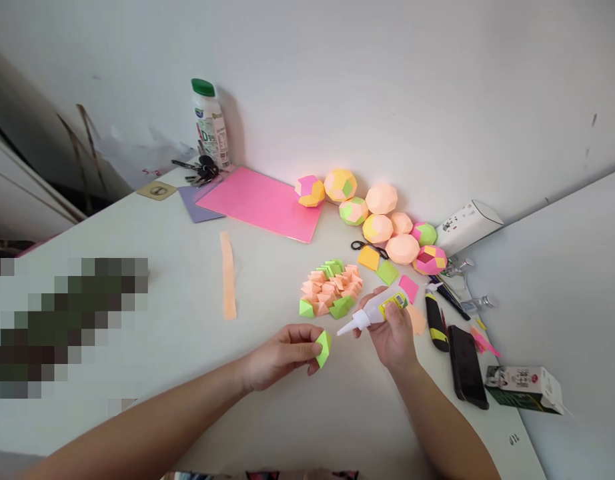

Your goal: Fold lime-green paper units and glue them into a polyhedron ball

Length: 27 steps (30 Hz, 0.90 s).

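Observation:
Between the fingertips of my left hand [287,357] is a small folded green paper piece [324,349]. My right hand [395,333] grips a white glue bottle [375,310] with a yellow label, tilted so its narrow nozzle points down and left. The nozzle tip is close to the green piece; a small gap shows between them. Just beyond both hands lies a cluster of folded peach and green paper pieces [330,290]. Several multicoloured paper balls [381,199] sit behind it against the wall, with black-handled scissors [370,249] in front of them.
A pink paper pad [262,203], a peach strip [228,277], keys [205,170] and a green-capped bottle [210,123] are on the left and back. At right lie a cutter [436,321], a phone [466,367] and a milk carton [523,387] by the wall.

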### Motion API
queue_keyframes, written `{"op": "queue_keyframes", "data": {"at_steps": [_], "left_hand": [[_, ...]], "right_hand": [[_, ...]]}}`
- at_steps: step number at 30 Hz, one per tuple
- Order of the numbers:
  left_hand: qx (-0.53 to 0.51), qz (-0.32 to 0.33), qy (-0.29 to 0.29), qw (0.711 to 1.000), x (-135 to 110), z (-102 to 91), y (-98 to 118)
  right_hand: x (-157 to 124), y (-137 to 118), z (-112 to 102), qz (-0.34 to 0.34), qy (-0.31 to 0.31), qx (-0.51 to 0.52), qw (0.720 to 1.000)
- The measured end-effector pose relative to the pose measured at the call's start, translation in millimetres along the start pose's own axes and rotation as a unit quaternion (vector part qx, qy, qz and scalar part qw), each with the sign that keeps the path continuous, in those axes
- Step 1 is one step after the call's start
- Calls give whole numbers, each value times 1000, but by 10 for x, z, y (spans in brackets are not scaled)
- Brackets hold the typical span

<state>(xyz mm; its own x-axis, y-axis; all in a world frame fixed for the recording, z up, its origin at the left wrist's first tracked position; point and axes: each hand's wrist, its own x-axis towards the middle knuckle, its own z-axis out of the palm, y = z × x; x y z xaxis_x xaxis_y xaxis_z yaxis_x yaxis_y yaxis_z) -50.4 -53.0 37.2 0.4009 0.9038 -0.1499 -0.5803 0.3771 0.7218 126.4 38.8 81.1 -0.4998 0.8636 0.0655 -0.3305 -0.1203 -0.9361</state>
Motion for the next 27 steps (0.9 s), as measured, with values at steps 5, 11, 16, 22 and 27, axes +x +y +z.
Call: {"op": "queue_keyframes", "data": {"at_steps": [5, 11, 16, 22, 27], "left_hand": [[-9, 36, -32, 999, 1, -17, -9], [-20, 43, -43, 998, -7, -5, -25], [-31, 42, -35, 998, -8, 3, -21], [-23, 40, -33, 998, -7, -23, -52], [-22, 38, -30, 999, -2, -45, -80]], "right_hand": [[-29, 17, 43, 12, -10, -13, 1000], [-62, 27, 72, 15, -30, -35, 999], [-84, 30, 80, -2, -44, -57, 997], [-104, 17, 72, -7, -60, -83, 995], [-86, -2, 50, -2, -70, -94, 993]]}}
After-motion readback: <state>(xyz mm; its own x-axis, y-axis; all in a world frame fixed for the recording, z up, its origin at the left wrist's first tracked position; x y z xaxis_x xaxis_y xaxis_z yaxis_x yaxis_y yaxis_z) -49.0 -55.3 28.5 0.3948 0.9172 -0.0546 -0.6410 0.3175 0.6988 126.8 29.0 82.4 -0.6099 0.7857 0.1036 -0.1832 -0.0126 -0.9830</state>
